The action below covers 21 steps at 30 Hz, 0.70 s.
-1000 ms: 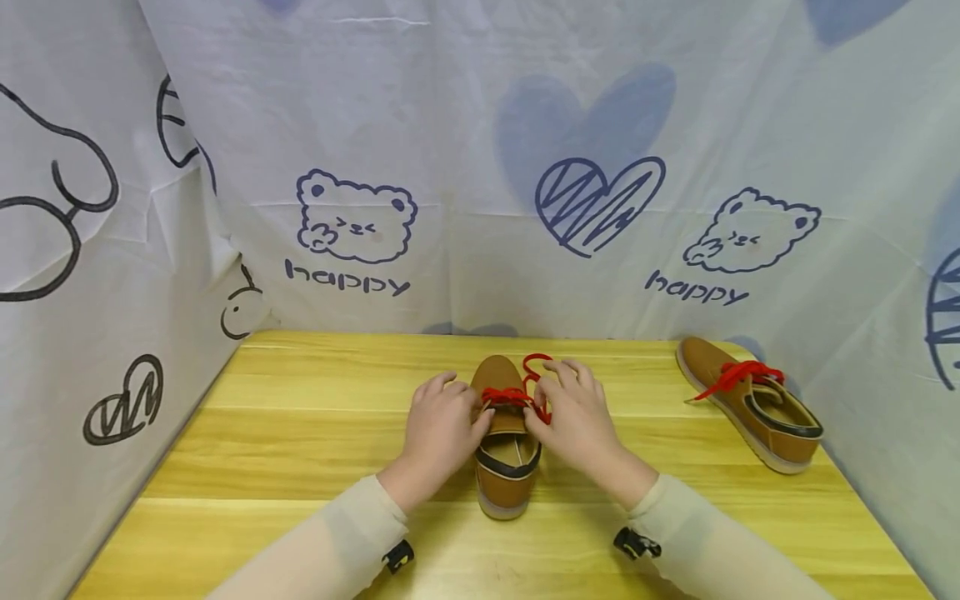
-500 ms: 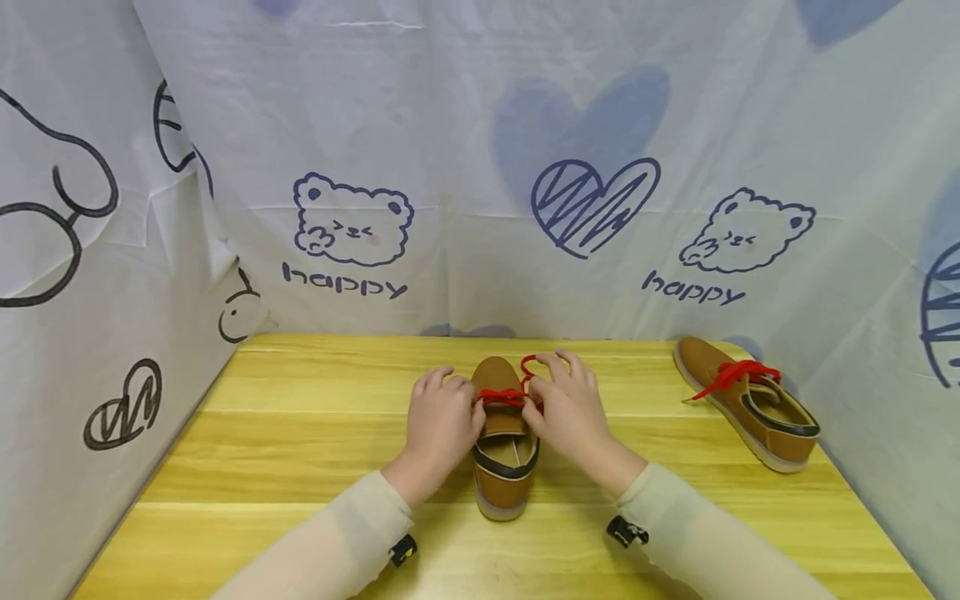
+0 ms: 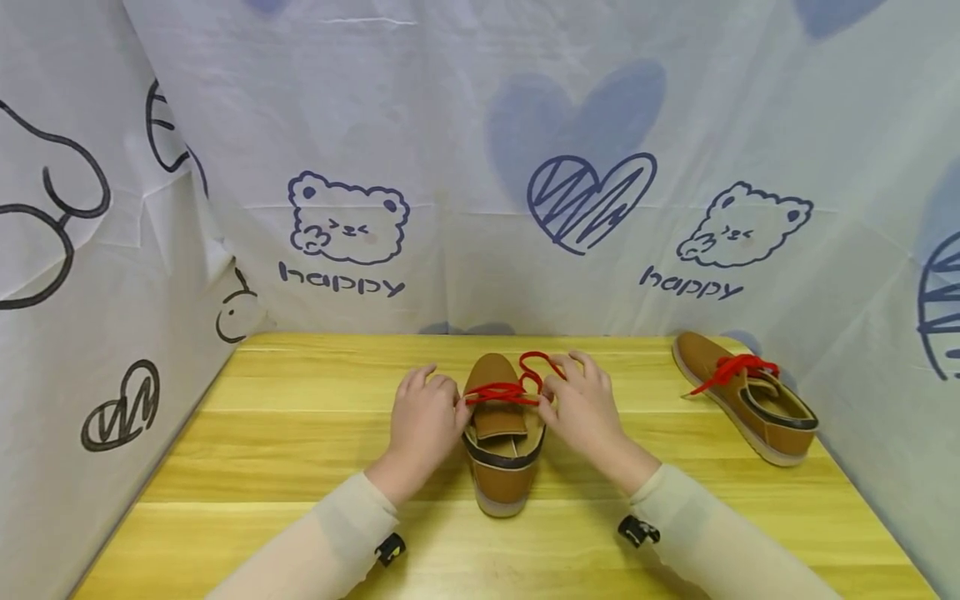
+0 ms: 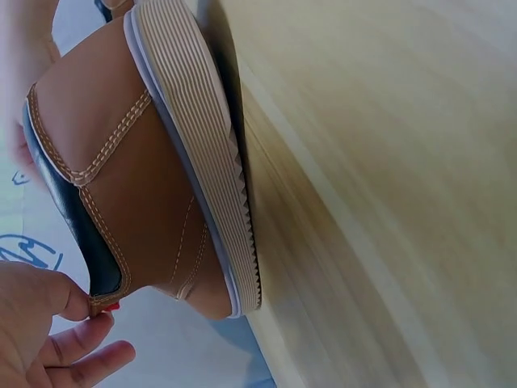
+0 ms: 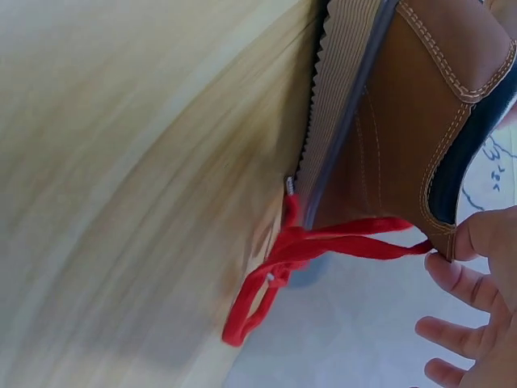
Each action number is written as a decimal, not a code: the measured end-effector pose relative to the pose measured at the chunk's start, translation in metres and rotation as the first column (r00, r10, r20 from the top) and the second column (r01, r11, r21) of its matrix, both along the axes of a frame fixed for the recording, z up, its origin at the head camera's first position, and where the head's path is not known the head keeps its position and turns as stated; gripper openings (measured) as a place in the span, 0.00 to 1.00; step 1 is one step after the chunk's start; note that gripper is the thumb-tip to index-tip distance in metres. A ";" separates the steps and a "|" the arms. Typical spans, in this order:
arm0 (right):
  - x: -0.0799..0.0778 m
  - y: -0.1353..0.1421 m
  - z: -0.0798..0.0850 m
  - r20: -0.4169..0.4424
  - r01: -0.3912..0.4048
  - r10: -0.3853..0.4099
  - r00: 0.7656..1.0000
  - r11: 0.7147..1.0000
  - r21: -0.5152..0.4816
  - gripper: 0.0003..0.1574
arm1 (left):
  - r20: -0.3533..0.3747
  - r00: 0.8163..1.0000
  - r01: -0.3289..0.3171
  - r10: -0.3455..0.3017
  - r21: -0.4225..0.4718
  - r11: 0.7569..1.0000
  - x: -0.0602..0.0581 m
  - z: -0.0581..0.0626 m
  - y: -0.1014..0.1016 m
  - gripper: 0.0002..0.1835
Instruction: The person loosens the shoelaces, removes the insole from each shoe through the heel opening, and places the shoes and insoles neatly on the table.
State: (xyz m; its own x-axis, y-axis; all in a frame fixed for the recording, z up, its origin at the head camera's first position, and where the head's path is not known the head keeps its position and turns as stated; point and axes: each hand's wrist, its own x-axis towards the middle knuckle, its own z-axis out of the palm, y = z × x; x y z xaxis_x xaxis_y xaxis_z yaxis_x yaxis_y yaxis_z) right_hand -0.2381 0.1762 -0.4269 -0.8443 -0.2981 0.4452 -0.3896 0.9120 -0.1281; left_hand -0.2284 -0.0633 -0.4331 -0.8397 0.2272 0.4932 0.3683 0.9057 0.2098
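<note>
Left hand (image 3: pixel 427 423) and right hand (image 3: pixel 587 411) are pinching opposite flaps (image 4: pixel 115 268) of the shoe (image 3: pixel 502 483) standing toe-away between them on the tabletop (image 3: pixel 300 467), presumably because they're spreading its mouth beneath the red lace (image 5: pixel 300 246).

I see warm brown on the near shoe (image 3: pixel 501 423), black along its collar (image 3: pixel 504 460), pale stitching (image 4: pixel 113 141), a ribbed beige sole (image 4: pixel 194 121) and plain red laces (image 3: pixel 495 392). To its right, the other shoe (image 3: pixel 738 398) repeats the brown, black and red. Beneath the near shoe, my view gives streaky yellow wood grain on the table (image 3: pixel 300 450); beyond it, a white cloth (image 3: pixel 450 125) printed with dark-blue bear outlines (image 3: pixel 348 218), "happy" lettering (image 3: pixel 341 280) and hearts, one scribbled, one solid paler blue. The sleeves (image 3: pixel 330 542) flanking it are plain cream.
</note>
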 end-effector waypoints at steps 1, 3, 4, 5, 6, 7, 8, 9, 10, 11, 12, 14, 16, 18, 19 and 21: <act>-0.001 0.001 -0.001 0.008 0.005 -0.005 1.000 1.000 0.000 0.11 | 0.004 1.000 -0.003 0.003 0.009 1.000 0.000 -0.001 -0.001 0.09; -0.001 0.001 -0.002 0.017 0.010 -0.010 1.000 1.000 0.000 0.11 | 0.018 1.000 -0.014 0.014 0.028 1.000 0.000 -0.003 -0.003 0.10; -0.001 0.002 -0.003 0.021 0.012 -0.012 1.000 1.000 0.001 0.11 | 0.025 0.999 -0.021 0.020 0.038 0.999 0.000 -0.004 -0.005 0.10; -0.002 0.003 -0.004 0.026 0.013 -0.013 1.000 1.000 0.002 0.11 | 0.032 0.999 -0.026 0.025 0.045 0.999 0.000 -0.005 -0.006 0.10; -0.002 0.003 -0.005 0.028 0.014 -0.014 1.000 1.000 0.000 0.11 | 0.039 0.999 -0.031 0.029 0.052 0.998 0.000 -0.006 -0.007 0.10; -0.002 0.004 -0.005 0.032 0.016 -0.016 0.999 1.000 -0.001 0.12 | 0.045 0.998 -0.035 0.033 0.055 0.998 0.001 -0.007 -0.008 0.09; -0.001 0.004 -0.006 0.032 0.017 -0.017 0.999 1.000 -0.003 0.12 | 0.050 0.998 -0.036 0.034 0.057 0.998 0.001 -0.007 -0.008 0.09; -0.001 0.004 -0.007 0.032 0.018 -0.018 0.999 1.000 -0.006 0.12 | 0.052 0.998 -0.035 0.032 0.059 0.998 0.002 -0.008 -0.009 0.09; -0.001 0.004 -0.007 0.030 0.019 -0.019 0.999 1.000 -0.009 0.12 | 0.054 0.998 -0.033 0.030 0.064 0.997 0.002 -0.007 -0.009 0.09; -0.001 0.004 -0.007 0.030 0.018 -0.017 0.999 1.000 -0.018 0.13 | 0.056 0.998 -0.031 0.028 0.068 0.997 0.003 -0.008 -0.009 0.08; 0.000 0.003 -0.006 0.029 0.015 -0.014 0.999 0.999 -0.030 0.13 | 0.057 0.998 -0.030 0.026 0.075 0.997 0.003 -0.008 -0.010 0.08; 0.001 0.002 -0.005 0.023 0.007 -0.005 1.000 0.999 -0.051 0.13 | 0.068 0.997 -0.027 0.021 0.096 0.995 0.004 -0.007 -0.009 0.09; 0.001 -0.001 -0.003 0.017 -0.001 0.002 1.000 0.998 -0.069 0.13 | 0.081 0.997 -0.019 0.009 0.124 0.992 0.004 -0.006 -0.009 0.09; 0.002 -0.003 -0.002 0.021 -0.007 0.008 1.000 0.996 -0.085 0.13 | 0.089 0.996 -0.008 -0.005 0.146 0.989 0.003 -0.004 -0.007 0.10; 0.002 -0.004 -0.001 0.024 -0.009 0.011 1.000 0.996 -0.093 0.13 | 0.093 0.996 0.001 -0.016 0.158 0.987 0.003 -0.003 -0.005 0.10; 0.002 -0.006 -0.001 0.028 -0.011 0.015 1.000 0.994 -0.110 0.14 | 0.098 0.995 0.018 -0.036 0.174 0.985 0.003 -0.001 -0.003 0.10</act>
State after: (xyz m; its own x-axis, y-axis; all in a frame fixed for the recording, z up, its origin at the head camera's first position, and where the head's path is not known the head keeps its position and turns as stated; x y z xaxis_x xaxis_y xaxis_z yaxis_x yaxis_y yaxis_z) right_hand -0.2360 0.1704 -0.4275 -0.8536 -0.2600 0.4514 -0.3960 0.8868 -0.2382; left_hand -0.2257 -0.0660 -0.4344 -0.8817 0.1692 0.4404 0.3613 0.8424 0.3997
